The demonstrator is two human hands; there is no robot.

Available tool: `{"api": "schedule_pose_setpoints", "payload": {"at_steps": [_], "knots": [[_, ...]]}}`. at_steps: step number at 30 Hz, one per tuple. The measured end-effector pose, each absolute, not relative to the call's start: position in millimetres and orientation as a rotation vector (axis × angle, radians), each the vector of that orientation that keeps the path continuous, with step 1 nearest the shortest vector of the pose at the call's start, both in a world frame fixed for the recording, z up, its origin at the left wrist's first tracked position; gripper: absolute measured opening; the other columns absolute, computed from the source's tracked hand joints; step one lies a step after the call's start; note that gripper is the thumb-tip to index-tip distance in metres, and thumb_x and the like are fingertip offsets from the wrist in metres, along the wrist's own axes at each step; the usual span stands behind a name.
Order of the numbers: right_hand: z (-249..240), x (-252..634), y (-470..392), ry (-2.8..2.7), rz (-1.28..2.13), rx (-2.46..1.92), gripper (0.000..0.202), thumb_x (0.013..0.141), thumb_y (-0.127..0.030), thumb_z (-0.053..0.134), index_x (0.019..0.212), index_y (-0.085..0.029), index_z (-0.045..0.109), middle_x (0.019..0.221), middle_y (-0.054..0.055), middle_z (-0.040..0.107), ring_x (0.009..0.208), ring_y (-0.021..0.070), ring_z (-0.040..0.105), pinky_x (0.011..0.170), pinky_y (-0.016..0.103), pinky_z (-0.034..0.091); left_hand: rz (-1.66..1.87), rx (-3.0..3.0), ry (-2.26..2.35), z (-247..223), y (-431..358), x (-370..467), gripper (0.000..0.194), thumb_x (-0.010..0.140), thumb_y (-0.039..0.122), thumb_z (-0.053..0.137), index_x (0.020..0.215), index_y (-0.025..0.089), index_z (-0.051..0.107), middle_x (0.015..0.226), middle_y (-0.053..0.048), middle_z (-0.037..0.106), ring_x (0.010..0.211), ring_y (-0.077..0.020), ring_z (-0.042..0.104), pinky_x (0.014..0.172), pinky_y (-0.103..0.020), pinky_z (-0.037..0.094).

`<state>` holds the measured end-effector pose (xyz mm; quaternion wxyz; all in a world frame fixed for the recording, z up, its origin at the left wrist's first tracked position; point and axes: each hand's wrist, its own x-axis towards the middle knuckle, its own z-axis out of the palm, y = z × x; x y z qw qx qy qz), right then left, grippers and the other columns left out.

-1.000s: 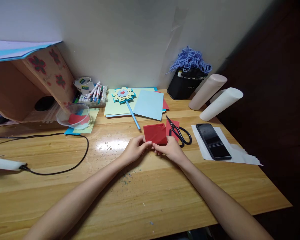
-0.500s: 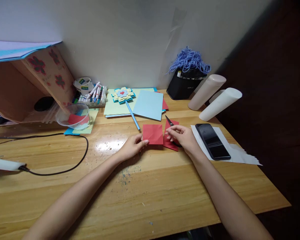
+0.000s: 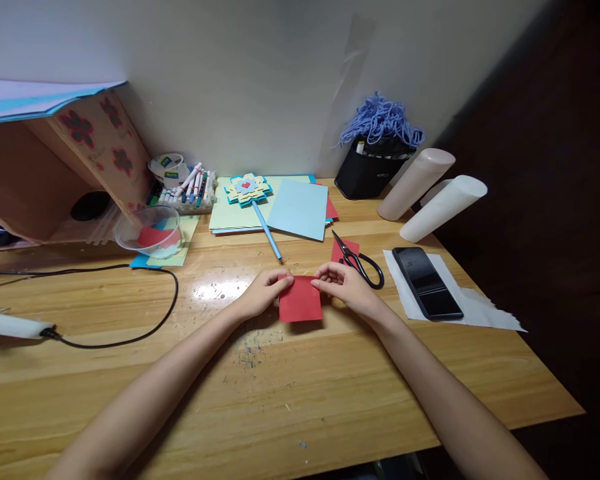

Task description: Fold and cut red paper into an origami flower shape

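Both hands are holding a red square (image 3: pixel 301 301) by its top corners: the left hand (image 3: pixel 263 293) is pinching the upper left corner between thumb and fingers, and the right hand (image 3: pixel 344 287) is pinching the upper right one, each grip closed down to the thickness of the paper. The square is hanging below the two grips, over the counter (image 3: pixel 290 393), and whether its lower edge is touching the wood is hard to tell.

Just beyond the right grip, the scissors (image 3: pixel 360 262) are lying on a red scrap (image 3: pixel 338 250), apart from the fingers. Farther beyond both grips, a blue sheet (image 3: pixel 299 209) is resting on a stack of paper, with a layered paper flower (image 3: pixel 247 189) on a blue stick beside it. To the right of the right grip, a phone (image 3: pixel 427 282) is lying on white paper.

Judging by this, the cutting looks finished, since the scissors are set down and the square is free of the scrap. The square itself is showing no clear fold yet, so its shaping seems to be only beginning.
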<state>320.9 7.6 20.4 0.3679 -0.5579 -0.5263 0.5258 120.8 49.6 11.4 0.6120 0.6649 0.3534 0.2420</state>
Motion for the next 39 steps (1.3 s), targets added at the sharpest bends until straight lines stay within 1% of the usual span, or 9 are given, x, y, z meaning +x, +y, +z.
{"api": "schedule_pose_setpoints", "payload": {"at_steps": [4, 9, 17, 22, 26, 31, 34, 36, 39], "knots": [[12, 313, 6, -1.305, 1.280, -1.422, 0.021, 0.073, -0.035, 0.065, 0.076, -0.018, 0.053, 0.072, -0.001, 0.058, 0.063, 0.0117, 0.055, 0.058, 0.023, 0.044, 0.727, 1.686, 1.008, 6, 46, 128, 0.034, 0.086, 0.045, 0.044, 0.070, 0.016, 0.053, 0.065, 0.001, 0.050, 0.061, -0.0129, 0.045, 0.056, -0.023, 0.033], [6, 296, 2, -1.288, 1.170, -1.361, 0.016, 0.077, -0.034, 0.061, 0.082, -0.020, 0.055, 0.084, 0.002, 0.060, 0.081, 0.0143, 0.058, 0.075, 0.024, 0.047, 0.698, 1.853, 1.013, 4, 40, 130, 0.033, 0.089, 0.041, 0.041, 0.072, 0.017, 0.056, 0.066, 0.000, 0.055, 0.063, -0.0144, 0.048, 0.060, -0.024, 0.034], [9, 296, 6, -1.258, 1.197, -1.389, 0.023, 0.067, -0.037, 0.067, 0.069, -0.016, 0.057, 0.069, 0.002, 0.061, 0.066, 0.0141, 0.057, 0.065, 0.027, 0.047, 0.730, 2.104, 1.117, -2, 34, 132, 0.031, 0.092, 0.036, 0.038, 0.073, 0.018, 0.056, 0.067, -0.002, 0.060, 0.061, -0.0139, 0.053, 0.059, -0.023, 0.035], [13, 316, 11, -1.274, 1.262, -1.442, 0.021, 0.063, -0.033, 0.070, 0.066, -0.015, 0.060, 0.064, 0.001, 0.061, 0.059, 0.0117, 0.054, 0.060, 0.026, 0.044, 0.819, 2.040, 1.141, -1, 35, 131, 0.027, 0.091, 0.032, 0.039, 0.077, 0.018, 0.057, 0.069, -0.002, 0.061, 0.063, -0.0134, 0.054, 0.060, -0.022, 0.036], [12, 335, 16, -1.268, 1.258, -1.512, 0.020, 0.062, -0.032, 0.071, 0.064, -0.015, 0.059, 0.059, -0.001, 0.058, 0.052, 0.0094, 0.051, 0.053, 0.024, 0.041, 0.908, 1.909, 1.209, 0, 42, 127, 0.032, 0.091, 0.035, 0.039, 0.069, 0.017, 0.054, 0.063, 0.000, 0.056, 0.060, -0.0125, 0.050, 0.058, -0.022, 0.034], [11, 328, 16, -1.105, 1.334, -1.424, 0.027, 0.068, -0.039, 0.069, 0.080, -0.017, 0.061, 0.076, 0.002, 0.066, 0.060, 0.0100, 0.058, 0.057, 0.024, 0.046, 0.947, 1.777, 1.235, 3, 46, 126, 0.033, 0.090, 0.038, 0.042, 0.069, 0.016, 0.055, 0.064, 0.001, 0.055, 0.062, -0.0125, 0.049, 0.058, -0.023, 0.034], [10, 310, 8, -1.115, 1.442, -1.329, 0.034, 0.064, -0.037, 0.074, 0.087, -0.016, 0.061, 0.083, 0.004, 0.068, 0.071, 0.0133, 0.063, 0.066, 0.026, 0.049, 0.913, 1.671, 1.181, 7, 43, 128, 0.034, 0.089, 0.040, 0.043, 0.070, 0.015, 0.056, 0.069, -0.001, 0.059, 0.065, -0.0127, 0.052, 0.059, -0.023, 0.037], [11, 299, 3, -1.122, 1.453, -1.306, 0.034, 0.065, -0.036, 0.073, 0.089, -0.015, 0.062, 0.086, 0.005, 0.069, 0.076, 0.0150, 0.064, 0.071, 0.028, 0.050, 0.875, 1.566, 1.116, 10, 40, 126, 0.031, 0.087, 0.042, 0.046, 0.076, 0.015, 0.057, 0.075, -0.002, 0.061, 0.068, -0.0131, 0.054, 0.061, -0.023, 0.040], [11, 290, -3, -1.134, 1.471, -1.321, 0.031, 0.067, -0.038, 0.071, 0.085, -0.015, 0.061, 0.079, 0.004, 0.068, 0.070, 0.0150, 0.063, 0.065, 0.028, 0.049, 0.764, 1.378, 0.998, 13, 32, 111, 0.028, 0.081, 0.039, 0.058, 0.095, 0.015, 0.055, 0.087, -0.005, 0.064, 0.077, -0.0152, 0.060, 0.067, -0.026, 0.046]]}}
